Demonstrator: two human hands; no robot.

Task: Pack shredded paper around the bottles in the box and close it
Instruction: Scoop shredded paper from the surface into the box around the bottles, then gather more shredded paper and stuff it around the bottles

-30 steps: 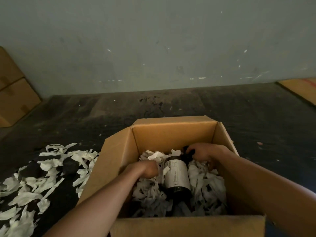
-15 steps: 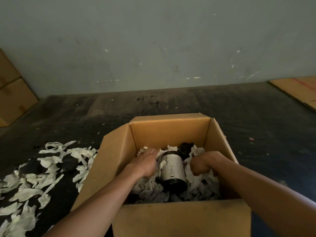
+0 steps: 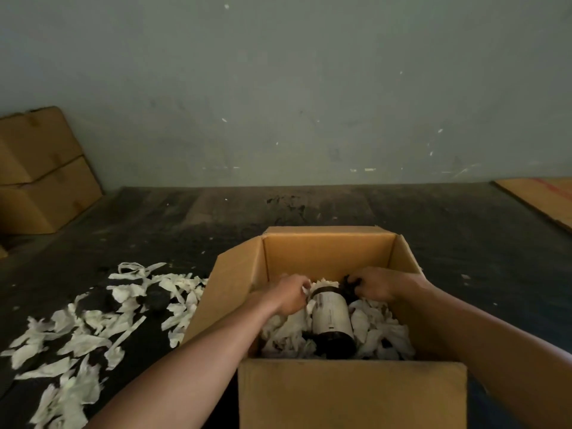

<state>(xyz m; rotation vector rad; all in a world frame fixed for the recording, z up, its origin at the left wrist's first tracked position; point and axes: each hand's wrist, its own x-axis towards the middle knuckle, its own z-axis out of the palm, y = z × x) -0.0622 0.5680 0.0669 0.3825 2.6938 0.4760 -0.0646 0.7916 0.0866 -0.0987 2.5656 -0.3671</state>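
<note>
An open cardboard box stands on the dark floor, flaps up. A dark bottle with a pale label lies inside, bedded in white shredded paper. My left hand is in the box left of the bottle, fingers pinching a strip of paper by the bottle's shoulder. My right hand is at the far right of the bottle, fingers curled on something dark near its neck; what it grips is unclear. Any other bottles are hidden.
Loose shredded paper is strewn over the floor left of the box. Stacked cardboard boxes stand at the far left against the grey wall. A flat cardboard sheet lies at the far right.
Both hands have moved toward the far end of the bottle; the right hand went from the paper beside the bottle up to its neck. The view has shifted slightly.
</note>
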